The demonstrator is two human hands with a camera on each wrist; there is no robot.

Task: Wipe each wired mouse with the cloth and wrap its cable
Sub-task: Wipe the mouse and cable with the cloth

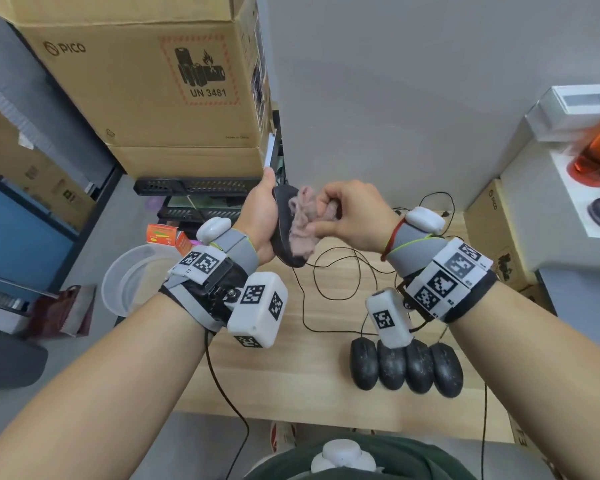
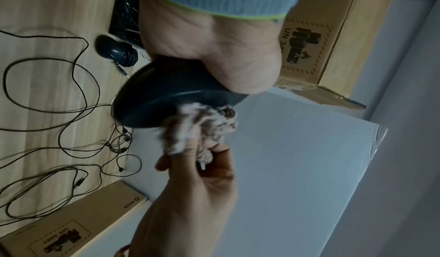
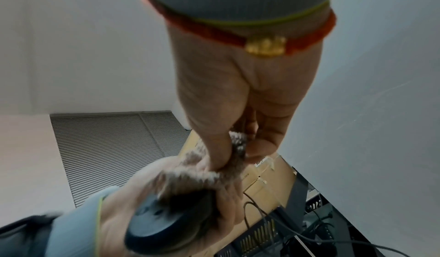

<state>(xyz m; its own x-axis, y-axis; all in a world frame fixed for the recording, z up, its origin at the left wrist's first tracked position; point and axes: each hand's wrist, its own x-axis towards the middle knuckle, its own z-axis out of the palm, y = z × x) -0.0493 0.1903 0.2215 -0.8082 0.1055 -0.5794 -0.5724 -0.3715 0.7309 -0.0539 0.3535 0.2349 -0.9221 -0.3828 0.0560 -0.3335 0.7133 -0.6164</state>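
Gripping mouse [image 1: 284, 230], right hand [image 1: 354, 216] apparently pressing cloth [image 1: 303, 223]

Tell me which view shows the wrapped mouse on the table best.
The left wrist view. Only there does the wrapped mouse show, lying on the table with its cable coiled round it. In the head view the left hand and held mouse seem to cover that spot; the right wrist view looks away from it.
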